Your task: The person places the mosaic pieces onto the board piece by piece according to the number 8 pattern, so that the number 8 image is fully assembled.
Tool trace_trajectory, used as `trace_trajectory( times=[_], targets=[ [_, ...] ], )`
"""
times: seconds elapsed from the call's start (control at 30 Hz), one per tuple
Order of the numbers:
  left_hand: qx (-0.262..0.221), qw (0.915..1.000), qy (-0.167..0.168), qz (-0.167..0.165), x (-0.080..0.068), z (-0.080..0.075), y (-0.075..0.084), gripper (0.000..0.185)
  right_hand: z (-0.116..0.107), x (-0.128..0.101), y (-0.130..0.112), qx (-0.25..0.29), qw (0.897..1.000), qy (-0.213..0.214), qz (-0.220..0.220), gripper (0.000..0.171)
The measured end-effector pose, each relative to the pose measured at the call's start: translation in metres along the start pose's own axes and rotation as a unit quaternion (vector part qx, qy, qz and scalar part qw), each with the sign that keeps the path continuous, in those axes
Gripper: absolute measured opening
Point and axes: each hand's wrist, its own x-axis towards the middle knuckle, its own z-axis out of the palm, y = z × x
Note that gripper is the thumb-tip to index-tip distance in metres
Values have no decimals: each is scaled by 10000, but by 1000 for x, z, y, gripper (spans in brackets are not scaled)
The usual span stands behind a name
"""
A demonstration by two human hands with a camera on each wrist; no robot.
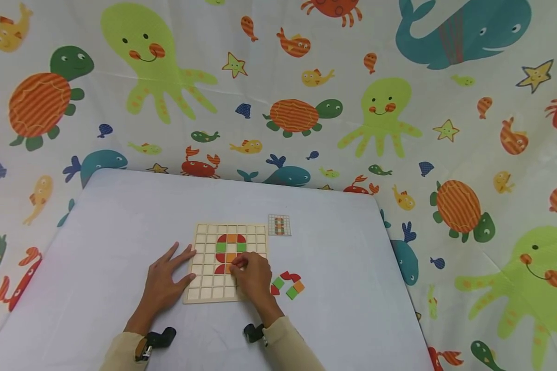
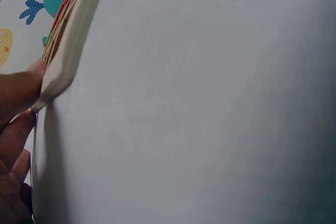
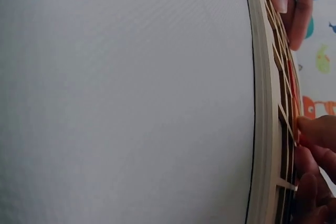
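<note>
So nearest me are two beige sleeves (image 1: 291, 344) with the wrist cameras (image 1: 161, 338), just past the near edge of my view. My hands are apart. The left hand (image 1: 163, 278) lies with fingers spread, thumb and fingertips against the left rim of the wooden grid board (image 1: 206, 293), which sits flat in the middle of the white-covered bench (image 1: 353, 288). The right hand (image 1: 254, 275) reaches over the board's right half and pinches a small red tile (image 3: 303, 139) between thumb and finger. Can't tell the tile's exact shape, or whether it's in a cell yet; my fingers cover that spot.

Tip from my side: leave the left hand's pressure light and even so the board doesn't skid. I'd square the tile over its cell, let one edge find the divider, then press with a fingertip. Shove it sideways and you could knock the orange tile (image 1: 231, 257) just beside it.

The loose tiles (image 1: 292, 292) lie right of the board, close to my wrist, so I'd lift the hand clear rather than drag it. A bit farther off, by the board's far right corner, is the pattern card (image 1: 279, 225); worth checking which way the curves face. Behind everything hangs the sea-creature curtain (image 1: 278, 15).
</note>
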Motion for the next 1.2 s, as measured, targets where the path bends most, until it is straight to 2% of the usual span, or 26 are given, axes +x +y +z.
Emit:
trace_trajectory(
  times=[0.23, 0.5, 0.77, 0.9, 1.03, 1.2],
  targets=[
    [-16, 10000, 28, -14, 0, 0, 0, 63, -17, 0, 10, 646, 9976, 126, -212, 12],
    [-10, 10000, -64, -69, -1, 1, -2, 62, -55, 1, 40, 934, 9951, 160, -282, 11],
    [16, 9999, -82, -85, 1, 1, -3, 63, -92, -2, 74, 777, 9958, 222, 438, 10],
    [35, 9999, -76, -76, 0, 1, -2, 62, -106, -5, 87, 652, 9951, 350, 660, 10],
    [15, 9999, -73, -70, 0, 2, -2, 62, -114, -9, 99, 502, 9947, 433, 790, 10],
    [-5, 10000, -58, -63, 1, 1, -2, 62, -114, -13, 107, 440, 9952, 256, 840, 14]
  ],
)
